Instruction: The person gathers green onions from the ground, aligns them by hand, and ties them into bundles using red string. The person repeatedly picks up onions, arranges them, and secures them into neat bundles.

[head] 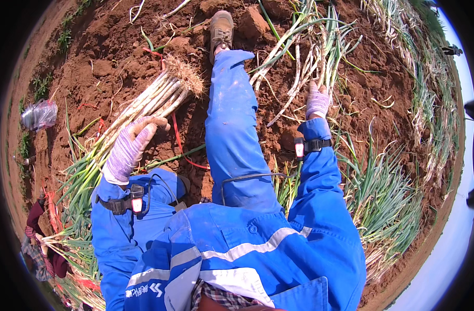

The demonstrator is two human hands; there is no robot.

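Note:
My left hand [134, 144], in a purple-and-white knit glove with soiled fingertips, lies over a bundle of long green onions [143, 99]. Its fingers curl towards the right; whether they grip any stalks is hidden. The bundle lies slanted, with its root ends [183, 74] up near my shoe and green leaves [79, 186] running down to the left. On the other side of my outstretched leg, my right hand [317, 99], gloved alike, closes around a few loose green onion stalks [325, 58]. More loose pale stalks [295, 77] lie beside it on the soil.
Red plastic twine [177, 136] runs beside the bundle. My extended leg [233, 116] separates the hands. Piled green onions [384, 206] lie at right, with a long row [427, 97] beyond. A clear plastic bag [39, 115] sits at left. Another person [40, 248] handles onions at lower left.

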